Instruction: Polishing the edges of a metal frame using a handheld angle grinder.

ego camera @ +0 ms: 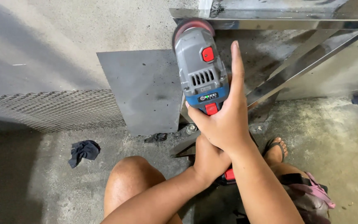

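I hold a cordless angle grinder [199, 66], grey and blue with red buttons, pointing away from me. My right hand [224, 120] wraps its body from the right, index finger stretched along the side. My left hand [208, 159] grips the rear handle lower down, mostly hidden under my right wrist. The grinder's reddish disc [189, 25] sits against the lower edge of a polished steel frame [278, 18].
A dark flat metal sheet [146, 89] leans against the concrete wall. Expanded metal mesh [50, 110] lies at the left. A dark rag [83, 151] is on the concrete floor. A diagonal steel brace [295, 70] runs right. My knee [131, 178] and sandalled foot [276, 151] are below.
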